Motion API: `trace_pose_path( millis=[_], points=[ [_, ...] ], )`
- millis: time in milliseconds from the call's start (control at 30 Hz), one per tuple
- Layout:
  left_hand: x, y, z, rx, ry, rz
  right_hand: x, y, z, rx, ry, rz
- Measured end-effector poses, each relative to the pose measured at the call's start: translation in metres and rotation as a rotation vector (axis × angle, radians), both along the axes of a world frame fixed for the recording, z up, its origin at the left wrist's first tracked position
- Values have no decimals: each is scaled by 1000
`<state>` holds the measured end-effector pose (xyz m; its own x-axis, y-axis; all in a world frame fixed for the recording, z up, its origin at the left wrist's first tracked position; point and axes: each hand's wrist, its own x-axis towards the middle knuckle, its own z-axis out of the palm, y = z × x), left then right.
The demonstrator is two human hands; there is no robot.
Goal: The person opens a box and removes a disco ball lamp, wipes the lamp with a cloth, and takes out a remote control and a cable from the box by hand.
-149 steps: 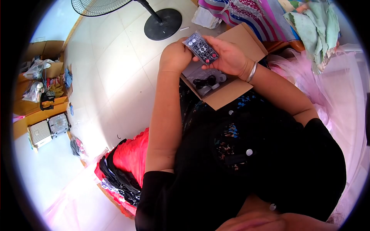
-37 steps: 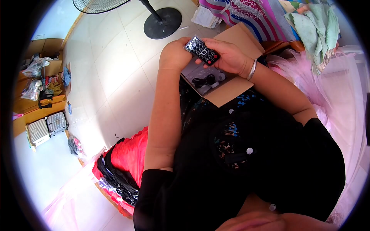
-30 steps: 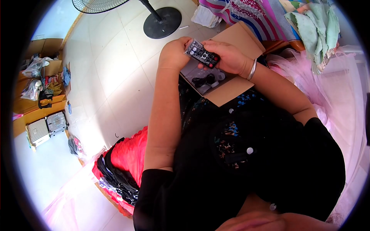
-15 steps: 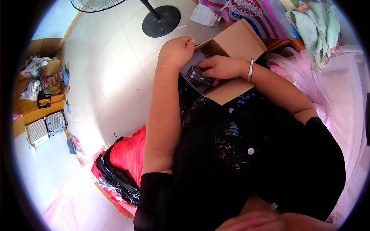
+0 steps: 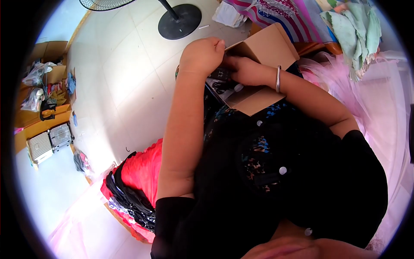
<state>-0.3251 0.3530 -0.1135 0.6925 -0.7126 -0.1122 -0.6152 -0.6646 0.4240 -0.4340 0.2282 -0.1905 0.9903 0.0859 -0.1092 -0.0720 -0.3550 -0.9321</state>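
Note:
An opened brown cardboard box [image 5: 264, 45] rests on my lap, its flaps spread out. My right hand [image 5: 250, 71], with a silver bangle at the wrist, reaches into it. Its fingers close on a dark item with a pale pattern [image 5: 221, 74]; its kind is unclear. Under that hand, black-and-white contents [image 5: 222, 88] show inside the box. My left hand [image 5: 202, 56] is curled closed at the box's left side, with its fingertips mostly turned away. Whatever it grips is hidden. A small greenish, dark-edged bit peeks out left of that wrist.
A black fan base [image 5: 180, 21] stands on the tiled floor ahead. Red and black clothes [image 5: 140, 181] are heaped at lower left. Pink tulle [image 5: 345, 93] and a pale green cloth [image 5: 353, 36] are on the right. Cartons with bagged items [image 5: 43, 93] line the far left.
My right hand has moved slightly up and left with the patterned item, closer to my left hand. My left hand has shifted a little to the right, and more of the box's contents show.

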Motion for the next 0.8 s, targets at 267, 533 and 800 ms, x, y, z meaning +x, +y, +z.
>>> trace_pose_path(
  millis=[267, 533, 800],
  points=[
    [0, 1, 0, 6, 6, 9, 0, -2, -2, -237, -124, 29],
    [0, 1, -3, -6, -4, 17, -6, 0, -5, -361, -34, 382],
    [0, 1, -9, -31, -55, -9, 0, 0, -10, -496, 64, 460]
  ],
)
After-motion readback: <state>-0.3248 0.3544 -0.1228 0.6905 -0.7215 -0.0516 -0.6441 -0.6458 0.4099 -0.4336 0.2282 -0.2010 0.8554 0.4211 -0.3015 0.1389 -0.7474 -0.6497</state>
